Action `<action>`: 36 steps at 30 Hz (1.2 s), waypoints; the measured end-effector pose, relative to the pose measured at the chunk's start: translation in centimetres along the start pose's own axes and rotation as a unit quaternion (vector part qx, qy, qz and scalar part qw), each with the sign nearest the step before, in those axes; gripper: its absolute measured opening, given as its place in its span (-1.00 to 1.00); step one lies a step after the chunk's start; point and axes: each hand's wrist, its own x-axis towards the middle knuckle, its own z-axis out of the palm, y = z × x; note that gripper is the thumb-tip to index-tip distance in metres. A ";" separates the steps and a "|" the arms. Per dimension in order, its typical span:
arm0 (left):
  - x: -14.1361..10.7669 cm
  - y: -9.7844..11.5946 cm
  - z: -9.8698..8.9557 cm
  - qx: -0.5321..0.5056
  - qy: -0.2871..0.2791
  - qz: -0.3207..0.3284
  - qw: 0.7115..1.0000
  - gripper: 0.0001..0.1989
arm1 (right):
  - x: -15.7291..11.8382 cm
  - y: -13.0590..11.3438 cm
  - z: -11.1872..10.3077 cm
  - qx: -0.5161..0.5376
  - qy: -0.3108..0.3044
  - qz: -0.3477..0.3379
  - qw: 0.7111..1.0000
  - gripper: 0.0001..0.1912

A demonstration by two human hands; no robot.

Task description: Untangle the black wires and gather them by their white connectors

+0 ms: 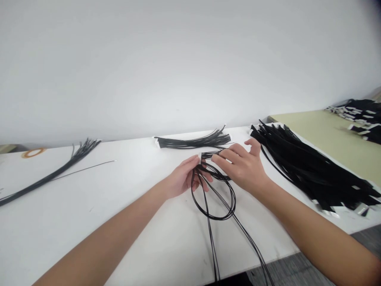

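My left hand (183, 176) is closed around a wire harness, its thumb pressed on the white connector (200, 157). Thin black wires (233, 200) run out of this connector, hang in a loop below my hands, and trail down over the table's front edge. To the right of the connector, my right hand (245, 167) has its fingertips closed on the harness wires, the other fingers bent above. Part of the wires is hidden behind my fingers.
Behind my hands lies a short bundle of black wires (190, 142) with white connectors. A large pile of black cables (303, 171) covers the right side. At left are a long wire bundle (62, 169), one loose wire (86, 169) and an orange tape ring (33, 152) on the white table (133, 234).
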 end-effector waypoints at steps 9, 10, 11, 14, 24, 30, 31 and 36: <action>-0.1 -0.1 0.2 0.033 -0.008 0.001 0.999 -0.60 | -0.3 -0.5 0.7 0.085 0.012 -0.033 0.996 -0.82; -0.1 -0.1 0.3 0.035 -0.002 0.003 0.999 -0.59 | -0.3 -0.5 0.7 0.092 0.017 -0.030 0.995 -0.82; 0.0 -0.2 0.3 0.036 0.005 0.005 0.999 -0.59 | -0.3 -0.5 0.7 0.099 0.020 -0.028 0.995 -0.82; 0.0 -0.3 0.3 0.035 0.011 0.004 0.999 -0.61 | -0.5 -0.7 0.7 0.111 0.018 -0.023 0.993 -0.82; -0.1 0.0 0.5 0.035 -0.006 -0.003 0.999 -0.63 | -0.2 -1.2 0.6 0.109 0.045 -0.030 0.993 -0.85; -0.2 0.0 0.5 0.040 -0.008 -0.010 0.999 -0.63 | -0.1 -1.5 0.4 0.096 0.053 -0.025 0.994 -0.85; -0.2 0.0 0.5 0.040 -0.008 -0.011 0.999 -0.63 | -0.1 -1.5 0.4 0.095 0.055 -0.026 0.994 -0.85; -0.1 0.0 0.5 0.031 -0.004 -0.006 0.999 -0.62 | 0.0 -1.3 0.7 0.082 0.063 -0.017 0.994 -0.88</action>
